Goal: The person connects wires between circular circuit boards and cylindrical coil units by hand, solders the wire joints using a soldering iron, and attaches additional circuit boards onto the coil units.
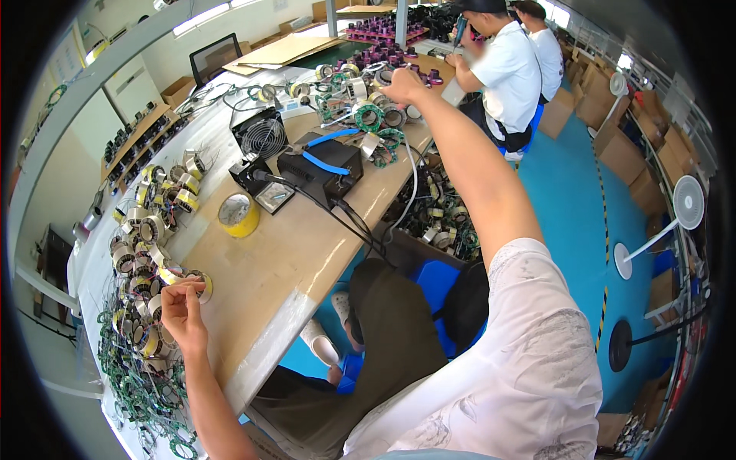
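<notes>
My right arm stretches to the far side of the table. There my right hand bends its fingers down onto a motor stator in a heap of ring-shaped stators and green ring circuit boards; its fingertips are partly hidden. My left hand is raised near the left table edge, thumb and fingers pinched together. Just behind its fingertips stands a pale stator ring with yellow tape. What the pinch holds, if anything, is too small to make out. More yellow-taped stators lie piled beside this hand.
A black soldering station with cables, blue-handled cutters, a fan and a yellow tape roll occupy mid-table. Below the right edge sits a bin of parts. A co-worker sits beyond; standing fans line the right.
</notes>
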